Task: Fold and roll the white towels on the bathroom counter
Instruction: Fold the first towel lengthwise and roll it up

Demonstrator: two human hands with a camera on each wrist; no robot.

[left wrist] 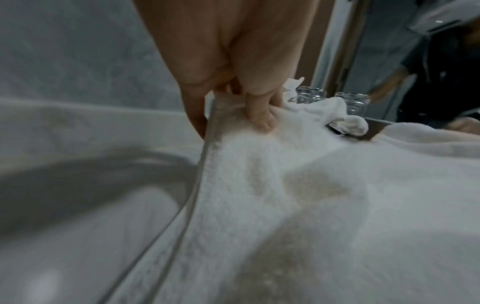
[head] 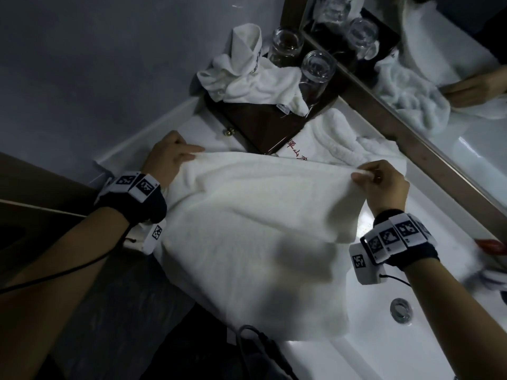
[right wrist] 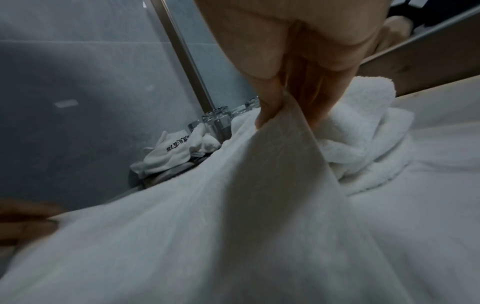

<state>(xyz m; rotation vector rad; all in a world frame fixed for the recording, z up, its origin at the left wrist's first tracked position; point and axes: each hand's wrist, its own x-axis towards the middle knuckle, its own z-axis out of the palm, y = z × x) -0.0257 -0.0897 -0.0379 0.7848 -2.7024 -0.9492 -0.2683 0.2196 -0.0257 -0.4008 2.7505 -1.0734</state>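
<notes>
Tray (head: pixel 263 124) front — under towel (head: pixel 255 215)

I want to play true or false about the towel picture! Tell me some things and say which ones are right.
1. Both hands hold the big white towel. True: the left hand and the right hand each pinch its far edge.
2. The small crumpled towel lies in the sink. False: it sits on the dark wooden tray beside the glasses.
3. Two drinking glasses stand on the tray. True.
4. The big towel is already rolled up. False: it is spread out, draped over the counter's edge.
5. The sink drain is covered by the towel. False: it shows, near the right wrist.
</notes>
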